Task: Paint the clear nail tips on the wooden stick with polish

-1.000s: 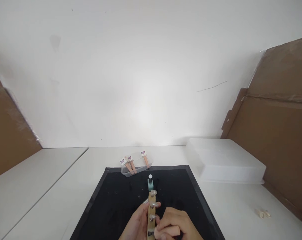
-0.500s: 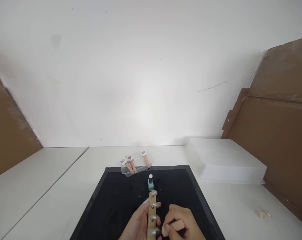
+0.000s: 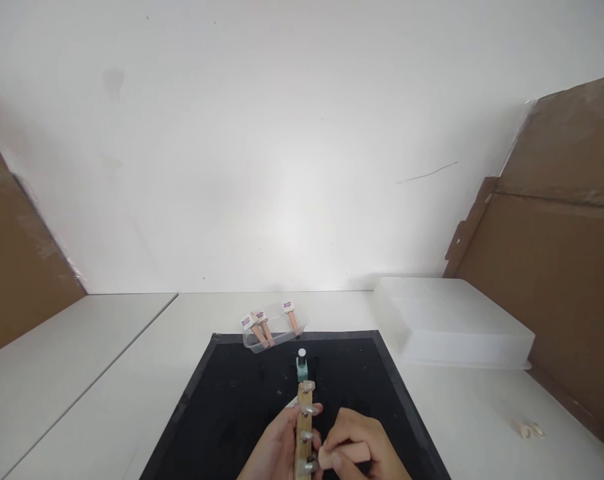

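My left hand (image 3: pixel 272 448) grips a narrow wooden strip (image 3: pixel 300 443) that stands lengthwise in front of me. Several shiny, clear nail tips (image 3: pixel 309 410) are set along its face. Closed in a pinch, my right hand (image 3: pixel 369 430) holds a pale pink flat piece (image 3: pixel 355 453), partly covered by the fingers. The piece's left end is close to the lowest nail tip; whether they touch I cannot tell. Just beyond the strip's far end stands a teal nail polish bottle (image 3: pixel 302 371) with a dark cap and a white top.
A black mat (image 3: pixel 232 393) lies under the hands. At its far edge sits a clear tray (image 3: pixel 255 347) with pink strips (image 3: pixel 293 322) bearing white labels. A white plastic box (image 3: pixel 457 327) stands at right, with small beige pieces (image 3: pixel 528 430) nearer. Cardboard panels (image 3: pixel 557 267) flank the table.
My right hand has shifted slightly left, bringing the pink piece's end nearer the lowest nail tip. More of the piece shows now. My left hand and the strip have barely moved.
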The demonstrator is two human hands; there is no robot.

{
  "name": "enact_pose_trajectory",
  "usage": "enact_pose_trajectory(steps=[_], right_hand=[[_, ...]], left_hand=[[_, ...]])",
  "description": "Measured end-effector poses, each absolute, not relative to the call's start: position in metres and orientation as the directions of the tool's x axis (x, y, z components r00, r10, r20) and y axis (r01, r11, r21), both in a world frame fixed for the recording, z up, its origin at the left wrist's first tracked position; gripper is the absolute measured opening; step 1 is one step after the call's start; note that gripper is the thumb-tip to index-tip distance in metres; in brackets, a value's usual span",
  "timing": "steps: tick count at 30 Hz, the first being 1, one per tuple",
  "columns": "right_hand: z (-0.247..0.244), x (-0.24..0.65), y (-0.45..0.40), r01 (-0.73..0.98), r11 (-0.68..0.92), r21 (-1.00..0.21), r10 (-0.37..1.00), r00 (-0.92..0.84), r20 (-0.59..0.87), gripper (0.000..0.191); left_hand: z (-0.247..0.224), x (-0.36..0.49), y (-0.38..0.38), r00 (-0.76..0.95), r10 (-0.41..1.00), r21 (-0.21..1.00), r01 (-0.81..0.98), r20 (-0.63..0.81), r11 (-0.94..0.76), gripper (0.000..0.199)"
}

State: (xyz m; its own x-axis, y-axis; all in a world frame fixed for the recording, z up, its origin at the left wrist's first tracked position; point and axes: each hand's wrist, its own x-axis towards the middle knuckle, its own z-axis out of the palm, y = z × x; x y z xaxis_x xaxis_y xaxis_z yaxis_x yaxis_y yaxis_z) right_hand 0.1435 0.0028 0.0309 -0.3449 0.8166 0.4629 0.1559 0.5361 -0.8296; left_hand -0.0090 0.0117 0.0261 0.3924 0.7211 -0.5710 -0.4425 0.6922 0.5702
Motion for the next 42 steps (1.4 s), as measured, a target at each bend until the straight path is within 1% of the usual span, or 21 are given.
enact_pose_trajectory(steps=[3,5,9,14,17,21,25,30,33,35,38,42], right_hand=[[0.028,0.141,0.004,0.125,0.560,-0.819,0.784,-0.400,0.475,0.016],[0.025,0.140,0.004,0.133,0.547,-0.826,0.791,-0.407,0.458,0.020],[0.025,0.139,0.004,0.166,0.515,-0.841,0.807,-0.426,0.410,0.017],[0.030,0.139,0.003,0.193,0.501,-0.844,0.829,-0.387,0.404,0.014],[0.027,0.141,0.003,0.235,0.484,-0.843,0.850,-0.356,0.388,0.013],[0.021,0.142,0.003,0.242,0.454,-0.858,0.867,-0.340,0.363,0.014],[0.021,0.142,0.002,0.233,0.404,-0.885,0.894,-0.307,0.327,0.016],[0.028,0.141,0.000,0.166,0.424,-0.890,0.884,-0.288,0.368,0.015],[0.029,0.141,0.001,0.118,0.435,-0.893,0.864,-0.336,0.376,0.012],[0.027,0.141,0.002,0.105,0.478,-0.872,0.833,-0.370,0.412,0.012],[0.024,0.140,0.003,0.122,0.497,-0.859,0.818,-0.396,0.417,0.013],[0.024,0.139,0.002,0.160,0.451,-0.878,0.852,-0.371,0.370,0.012]], left_hand=[[0.027,-0.009,0.012,0.407,0.722,0.560,-0.456,-0.560,0.692,0.037],[0.027,-0.010,0.013,0.418,0.711,0.551,-0.450,-0.565,0.703,0.037],[0.024,-0.011,0.013,0.423,0.703,0.537,-0.454,-0.572,0.711,0.037],[0.013,-0.012,0.016,0.461,0.701,0.533,-0.455,-0.544,0.713,0.041],[0.013,-0.012,0.017,0.467,0.684,0.531,-0.432,-0.560,0.729,0.043],[0.017,-0.011,0.014,0.439,0.707,0.529,-0.470,-0.554,0.707,0.040],[0.019,-0.011,0.013,0.452,0.703,0.516,-0.478,-0.549,0.711,0.036],[0.015,-0.011,0.015,0.462,0.705,0.513,-0.485,-0.538,0.708,0.034],[0.010,-0.011,0.016,0.474,0.710,0.501,-0.504,-0.521,0.704,0.036],[0.007,-0.012,0.018,0.490,0.700,0.488,-0.502,-0.520,0.714,0.037],[0.006,-0.013,0.018,0.506,0.696,0.485,-0.500,-0.509,0.718,0.038],[0.010,-0.011,0.016,0.483,0.714,0.476,-0.533,-0.507,0.699,0.035]])
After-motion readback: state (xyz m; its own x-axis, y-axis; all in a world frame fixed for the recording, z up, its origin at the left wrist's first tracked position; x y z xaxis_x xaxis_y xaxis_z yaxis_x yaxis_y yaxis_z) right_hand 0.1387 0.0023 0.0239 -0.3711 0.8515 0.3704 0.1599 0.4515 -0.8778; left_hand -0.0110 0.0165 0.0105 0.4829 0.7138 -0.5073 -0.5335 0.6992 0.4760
